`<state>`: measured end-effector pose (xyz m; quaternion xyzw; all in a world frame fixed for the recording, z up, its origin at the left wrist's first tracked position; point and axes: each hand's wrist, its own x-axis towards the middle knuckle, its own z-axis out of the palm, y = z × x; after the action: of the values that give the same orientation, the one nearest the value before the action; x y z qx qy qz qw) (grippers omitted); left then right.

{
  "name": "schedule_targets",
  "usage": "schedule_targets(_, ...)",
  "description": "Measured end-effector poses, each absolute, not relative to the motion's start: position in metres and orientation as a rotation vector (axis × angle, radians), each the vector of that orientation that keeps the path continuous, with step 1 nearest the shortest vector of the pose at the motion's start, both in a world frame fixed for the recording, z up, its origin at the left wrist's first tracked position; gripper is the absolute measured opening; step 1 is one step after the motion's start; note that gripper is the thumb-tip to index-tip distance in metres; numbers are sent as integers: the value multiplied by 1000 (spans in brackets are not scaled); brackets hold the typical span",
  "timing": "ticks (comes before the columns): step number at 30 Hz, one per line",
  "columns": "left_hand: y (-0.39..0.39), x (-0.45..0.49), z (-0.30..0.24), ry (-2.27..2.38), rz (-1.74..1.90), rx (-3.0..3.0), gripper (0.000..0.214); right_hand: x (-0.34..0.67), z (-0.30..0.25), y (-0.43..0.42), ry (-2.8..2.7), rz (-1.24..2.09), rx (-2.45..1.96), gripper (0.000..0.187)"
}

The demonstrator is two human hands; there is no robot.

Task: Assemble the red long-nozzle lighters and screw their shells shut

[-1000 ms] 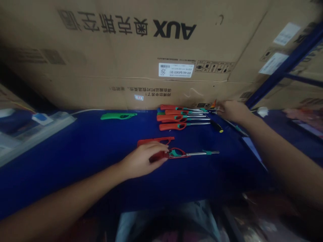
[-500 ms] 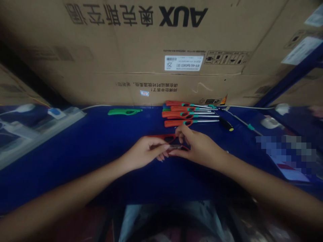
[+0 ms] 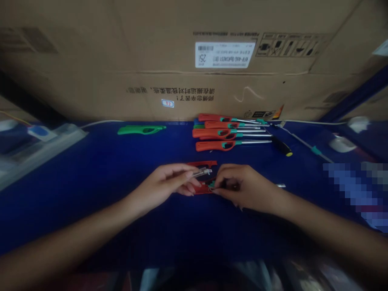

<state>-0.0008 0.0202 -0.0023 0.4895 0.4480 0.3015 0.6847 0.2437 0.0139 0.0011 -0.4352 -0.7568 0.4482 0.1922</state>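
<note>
Between the thumb and fingers of my left hand (image 3: 169, 180) is a small see-through fuel tank (image 3: 201, 172) with a metal tip at its right end. Just below it lies an opened red lighter casing (image 3: 202, 189), with a green part and a thin wire showing inside. My right hand (image 3: 239, 184) is closed at the casing's right end, its thumb and fingertips pinched there; the palm side is hidden. The end of a metal tube (image 3: 281, 185) shows beyond my right hand. Behind my left fingers lies a separate red casing half (image 3: 203, 163).
Several red lighters (image 3: 215, 146) are stacked beyond my hands, with a black-and-yellow screwdriver (image 3: 281, 146) to their right. A green casing half (image 3: 141, 129) lies farther left. A large cardboard box (image 3: 151, 52) stands behind the blue table (image 3: 100, 157). A clear plastic tray (image 3: 57, 141) is at left.
My hands have moved apart. The tank is now tilted up in my left hand, away from the casing, while my right hand has dropped onto the casing's right end. The view has shifted downward.
</note>
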Motion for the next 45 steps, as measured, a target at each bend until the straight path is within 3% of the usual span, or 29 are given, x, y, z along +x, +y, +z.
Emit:
schedule_targets(4,19,-2,0,991,612,1075,28,243,3,16,-1883,1591,-1298,19)
schedule_targets(10,20,-1,0,1019,538,1099,23,244,3,22,-1826,1777,-1183,28)
schedule_targets(45,21,-1,0,1017,586,1103,21,245,-1,24,-1867,1678,-1168,22)
